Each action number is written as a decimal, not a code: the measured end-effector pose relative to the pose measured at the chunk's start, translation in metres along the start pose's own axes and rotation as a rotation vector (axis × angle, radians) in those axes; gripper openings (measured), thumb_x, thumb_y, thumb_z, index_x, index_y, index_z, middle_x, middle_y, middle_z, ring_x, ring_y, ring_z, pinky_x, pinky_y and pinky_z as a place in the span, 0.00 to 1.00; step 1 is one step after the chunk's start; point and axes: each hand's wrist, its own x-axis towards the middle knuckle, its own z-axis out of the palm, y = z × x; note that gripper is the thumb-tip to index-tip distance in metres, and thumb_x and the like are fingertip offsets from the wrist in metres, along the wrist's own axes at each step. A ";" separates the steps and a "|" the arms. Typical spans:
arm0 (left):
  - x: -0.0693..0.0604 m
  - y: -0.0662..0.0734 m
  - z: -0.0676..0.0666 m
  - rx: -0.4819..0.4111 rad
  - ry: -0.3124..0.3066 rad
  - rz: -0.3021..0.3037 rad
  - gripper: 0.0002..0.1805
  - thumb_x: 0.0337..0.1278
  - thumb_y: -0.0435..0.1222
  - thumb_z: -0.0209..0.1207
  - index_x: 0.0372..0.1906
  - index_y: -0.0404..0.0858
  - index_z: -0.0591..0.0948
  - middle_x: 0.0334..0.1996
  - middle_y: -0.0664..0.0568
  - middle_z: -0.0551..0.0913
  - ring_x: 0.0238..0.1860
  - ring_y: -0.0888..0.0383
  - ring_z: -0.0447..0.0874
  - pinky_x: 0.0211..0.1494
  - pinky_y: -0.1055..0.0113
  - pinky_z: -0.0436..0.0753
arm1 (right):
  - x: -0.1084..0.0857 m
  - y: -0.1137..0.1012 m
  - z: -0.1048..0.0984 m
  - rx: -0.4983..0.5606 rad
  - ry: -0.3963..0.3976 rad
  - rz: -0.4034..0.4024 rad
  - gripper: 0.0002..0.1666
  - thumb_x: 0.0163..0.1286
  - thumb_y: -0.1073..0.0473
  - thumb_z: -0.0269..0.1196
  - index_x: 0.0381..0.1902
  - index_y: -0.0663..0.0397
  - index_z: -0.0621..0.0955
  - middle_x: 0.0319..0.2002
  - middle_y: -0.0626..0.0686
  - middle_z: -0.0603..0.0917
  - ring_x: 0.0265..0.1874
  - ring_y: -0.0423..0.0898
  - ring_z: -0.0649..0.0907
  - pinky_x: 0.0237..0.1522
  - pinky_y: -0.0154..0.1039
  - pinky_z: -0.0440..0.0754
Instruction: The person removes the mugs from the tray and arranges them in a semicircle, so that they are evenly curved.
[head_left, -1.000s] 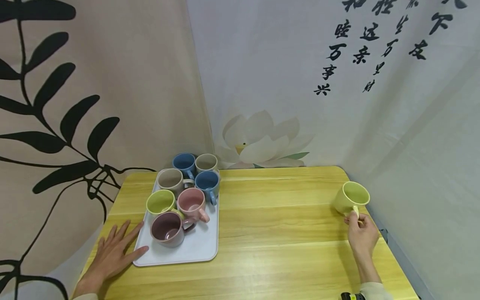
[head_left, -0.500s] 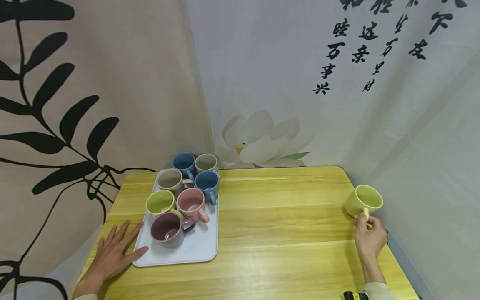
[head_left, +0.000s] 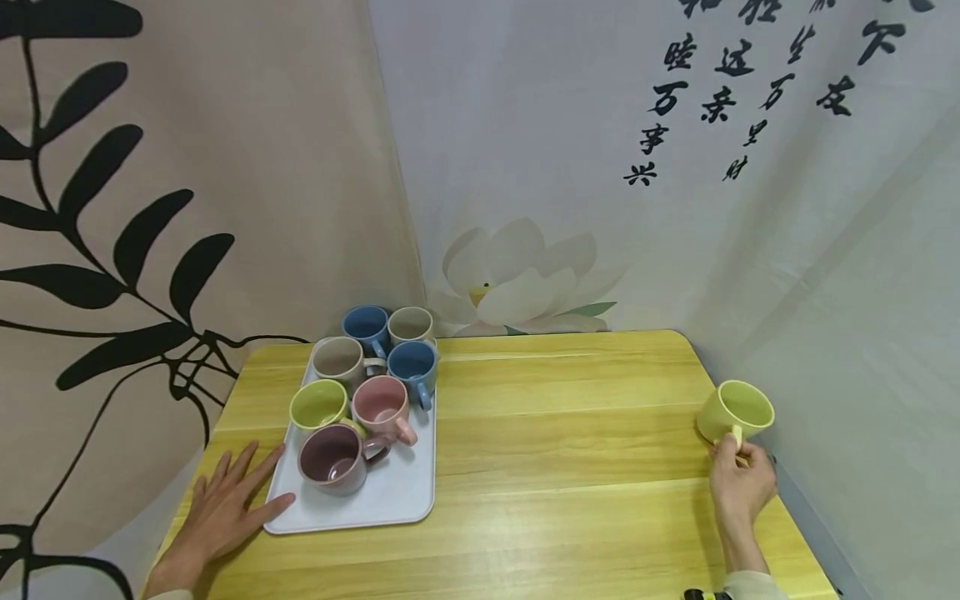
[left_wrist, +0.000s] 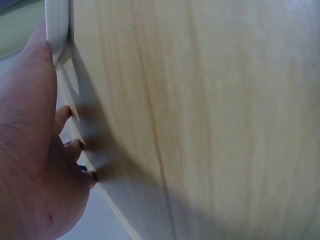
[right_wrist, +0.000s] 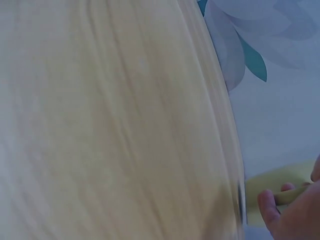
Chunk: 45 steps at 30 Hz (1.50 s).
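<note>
At the table's right edge, my right hand point(head_left: 742, 483) pinches the handle of a yellow-green mug point(head_left: 737, 408). In the right wrist view the fingers curl at that mug's handle point(right_wrist: 291, 196). My left hand point(head_left: 228, 510) lies with fingers spread at the left side of a white tray point(head_left: 405, 498), its thumb touching the rim. Upright on the tray are several mugs: a purple mug point(head_left: 333, 458) in front, a pink mug point(head_left: 381, 407), another yellow-green mug point(head_left: 318, 406), a grey mug point(head_left: 337, 360), and a blue mug point(head_left: 412, 367). In the left wrist view the left hand point(left_wrist: 37, 150) meets the tray's edge.
Farther back on the tray are another blue mug point(head_left: 366, 327) and a light grey mug point(head_left: 410, 325). A wooden table point(head_left: 555, 467) carries everything. Behind it hangs a cloth backdrop point(head_left: 525, 150) with a printed flower and black characters.
My right hand has carried the yellow-green mug a little to the right and slightly nearer, by the table's right edge. My left hand and the tray have stayed in place.
</note>
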 end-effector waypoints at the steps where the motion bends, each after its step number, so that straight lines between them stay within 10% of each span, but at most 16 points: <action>1: 0.000 0.000 0.000 -0.001 -0.002 -0.003 0.53 0.75 0.70 0.61 0.94 0.56 0.56 0.89 0.20 0.51 0.84 0.05 0.43 0.73 0.02 0.40 | 0.000 0.000 0.000 0.000 0.004 -0.001 0.16 0.83 0.47 0.58 0.42 0.50 0.85 0.18 0.10 0.75 0.19 0.11 0.76 0.41 0.14 0.69; 14: -0.002 -0.001 0.001 -0.023 0.014 0.009 0.53 0.75 0.70 0.61 0.94 0.58 0.55 0.89 0.21 0.51 0.84 0.06 0.43 0.73 0.02 0.40 | -0.004 0.004 0.005 -0.015 0.024 -0.002 0.18 0.82 0.45 0.61 0.39 0.51 0.85 0.19 0.08 0.73 0.21 0.09 0.74 0.43 0.16 0.67; 25: 0.001 0.001 -0.001 -0.002 0.000 -0.011 0.53 0.75 0.71 0.61 0.93 0.54 0.57 0.89 0.20 0.50 0.83 0.05 0.43 0.74 0.02 0.39 | -0.001 0.005 0.006 -0.093 0.047 -0.123 0.21 0.79 0.49 0.66 0.44 0.67 0.86 0.21 0.09 0.67 0.28 0.13 0.66 0.54 0.49 0.75; 32: 0.001 0.002 -0.001 -0.001 -0.003 -0.017 0.54 0.74 0.71 0.61 0.93 0.54 0.56 0.89 0.20 0.50 0.83 0.05 0.43 0.74 0.02 0.39 | -0.002 0.006 0.007 -0.129 0.035 -0.138 0.22 0.80 0.49 0.66 0.49 0.67 0.86 0.40 0.70 0.94 0.24 0.09 0.67 0.57 0.52 0.77; 37: 0.000 0.002 -0.001 -0.001 -0.003 -0.019 0.54 0.74 0.71 0.60 0.93 0.53 0.57 0.89 0.20 0.50 0.83 0.05 0.43 0.74 0.02 0.38 | -0.006 0.003 0.005 -0.137 -0.013 -0.094 0.31 0.81 0.43 0.66 0.59 0.68 0.83 0.52 0.74 0.92 0.41 0.47 0.89 0.65 0.64 0.78; 39: 0.000 0.002 0.000 -0.001 -0.001 -0.018 0.54 0.74 0.71 0.60 0.93 0.53 0.57 0.89 0.20 0.50 0.83 0.05 0.43 0.74 0.02 0.38 | -0.007 0.002 0.005 -0.149 -0.028 -0.074 0.34 0.81 0.40 0.66 0.63 0.67 0.81 0.54 0.72 0.91 0.44 0.53 0.87 0.64 0.62 0.79; 45: -0.001 0.002 0.000 -0.002 0.000 -0.019 0.54 0.74 0.72 0.60 0.93 0.54 0.57 0.89 0.20 0.50 0.83 0.05 0.42 0.74 0.03 0.38 | -0.007 0.001 0.004 -0.145 -0.038 -0.038 0.42 0.77 0.36 0.68 0.71 0.63 0.76 0.63 0.64 0.85 0.37 0.25 0.75 0.52 0.37 0.74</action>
